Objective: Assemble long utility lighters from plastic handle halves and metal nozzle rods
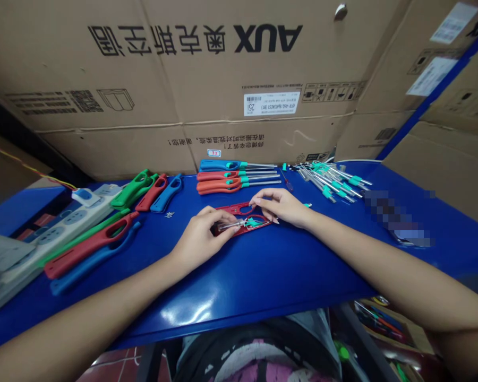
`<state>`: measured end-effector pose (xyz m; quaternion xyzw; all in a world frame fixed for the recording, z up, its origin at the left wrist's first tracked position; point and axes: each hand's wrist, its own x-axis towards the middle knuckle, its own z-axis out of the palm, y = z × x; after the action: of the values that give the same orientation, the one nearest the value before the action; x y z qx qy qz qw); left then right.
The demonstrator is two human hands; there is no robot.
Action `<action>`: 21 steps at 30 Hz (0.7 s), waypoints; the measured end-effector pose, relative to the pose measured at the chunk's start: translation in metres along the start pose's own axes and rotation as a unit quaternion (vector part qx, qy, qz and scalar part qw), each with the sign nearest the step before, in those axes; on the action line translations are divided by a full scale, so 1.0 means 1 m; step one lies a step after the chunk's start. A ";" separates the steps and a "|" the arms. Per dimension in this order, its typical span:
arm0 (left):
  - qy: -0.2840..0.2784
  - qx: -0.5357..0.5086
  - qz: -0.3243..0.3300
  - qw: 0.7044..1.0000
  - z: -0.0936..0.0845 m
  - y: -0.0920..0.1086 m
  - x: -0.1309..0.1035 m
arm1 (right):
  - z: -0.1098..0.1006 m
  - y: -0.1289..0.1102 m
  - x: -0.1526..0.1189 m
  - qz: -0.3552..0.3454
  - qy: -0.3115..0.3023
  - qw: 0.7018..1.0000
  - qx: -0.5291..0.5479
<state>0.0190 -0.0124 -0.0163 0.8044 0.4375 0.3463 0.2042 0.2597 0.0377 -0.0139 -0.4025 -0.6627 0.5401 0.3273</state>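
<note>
An opened red lighter casing [245,230] lies on the blue table in front of me, with a teal part [254,222] inside it. My left hand [204,233] is closed around a clear cylindrical piece [228,225] at the left part of the casing. At the casing's right end is my right hand [281,207], its thumb and fingers brought together near the teal part. What those fingers pinch, if anything, is too small to make out. A second red casing half [231,207] lies just behind, partly covered by my hands.
Assembled lighters [219,185] are stacked at the back. Metal tubes with teal parts [334,183] lie back right, a blurred object [398,217] at the right. Coloured casings [91,246] and a power strip [63,225] are on the left; cardboard [207,85] stands behind.
</note>
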 end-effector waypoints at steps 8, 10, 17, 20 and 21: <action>-0.072 0.033 0.024 0.997 -0.003 -0.001 -0.001 | 0.001 0.002 0.000 -0.015 0.019 1.000 0.007; -0.082 0.043 0.019 0.996 -0.004 0.001 -0.002 | 0.001 0.001 0.000 -0.014 0.025 1.000 0.003; -0.086 0.044 0.035 0.995 -0.006 0.002 -0.002 | 0.002 0.004 0.001 -0.027 0.022 0.999 -0.007; -0.083 0.045 0.037 0.995 -0.006 0.001 -0.002 | 0.002 0.007 0.002 -0.032 0.013 0.999 -0.018; -0.081 0.045 0.035 0.995 -0.005 0.001 -0.002 | 0.002 0.008 0.003 -0.035 0.012 0.999 -0.024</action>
<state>0.0150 -0.0147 -0.0125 0.8530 0.4061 0.2667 0.1907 0.2585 0.0401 -0.0222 -0.3935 -0.6854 0.5072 0.3437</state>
